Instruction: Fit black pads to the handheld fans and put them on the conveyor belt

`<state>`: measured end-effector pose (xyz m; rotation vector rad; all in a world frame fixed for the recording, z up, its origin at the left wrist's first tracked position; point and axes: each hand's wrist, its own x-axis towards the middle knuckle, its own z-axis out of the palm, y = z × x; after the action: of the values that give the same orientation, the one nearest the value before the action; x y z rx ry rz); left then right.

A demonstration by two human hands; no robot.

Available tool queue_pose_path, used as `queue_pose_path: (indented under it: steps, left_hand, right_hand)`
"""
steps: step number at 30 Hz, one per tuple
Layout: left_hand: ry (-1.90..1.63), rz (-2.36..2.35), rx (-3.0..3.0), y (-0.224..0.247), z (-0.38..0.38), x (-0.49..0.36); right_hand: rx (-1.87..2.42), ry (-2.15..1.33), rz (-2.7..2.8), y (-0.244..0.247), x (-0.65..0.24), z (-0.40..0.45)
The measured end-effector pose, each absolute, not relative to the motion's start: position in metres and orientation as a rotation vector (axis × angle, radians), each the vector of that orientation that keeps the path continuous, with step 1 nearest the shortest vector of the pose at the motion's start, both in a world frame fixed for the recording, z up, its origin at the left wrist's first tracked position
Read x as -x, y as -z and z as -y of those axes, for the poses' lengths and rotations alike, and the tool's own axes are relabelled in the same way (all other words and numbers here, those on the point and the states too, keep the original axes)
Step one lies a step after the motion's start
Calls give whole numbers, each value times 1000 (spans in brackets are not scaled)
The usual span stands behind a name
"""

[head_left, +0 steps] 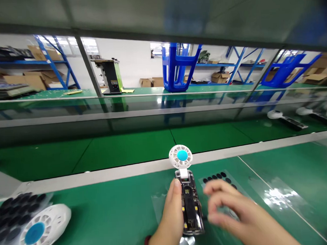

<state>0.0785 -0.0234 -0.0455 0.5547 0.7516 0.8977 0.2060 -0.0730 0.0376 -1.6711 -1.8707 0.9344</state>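
In the head view a handheld fan (pixel 189 205) stands out in front of me, its white round head (pixel 181 156) with a blue centre pointing away. Its dark handle is see-through and shows a circuit board with yellow parts. My left hand (pixel 171 213) grips this handle from the left, thumb along the edge. Just right of the handle, my right hand (pixel 234 210) has thumb and index finger drawn together in a pinch; motion blurs it, and anything between the fingertips cannot be made out. Behind it lies a clear sheet with black round stickers (pixel 223 174), partly covered by the hand.
Another fan (pixel 44 229) lies at the lower left over a sheet of black round stickers (pixel 18 210). Several fans (pixel 288 120) rest on the green conveyor belt (pixel 137 145) at the right. A shelf (pixel 136 14) hangs overhead. Blue stools (pixel 179 68) stand upside down beyond the belt.
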Motion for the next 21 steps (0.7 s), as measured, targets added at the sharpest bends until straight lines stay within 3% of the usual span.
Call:
queue_pose_path:
  steps: [5, 21]
  left_hand:
    - [-911, -800, -662, 51, 27, -76]
    - [-1077, -822, -721, 38, 26, -76]
  right_hand:
    - [1764, -1067, 1643, -45, -202, 29]
    - [1786, -1106, 1562, -37, -192, 35]
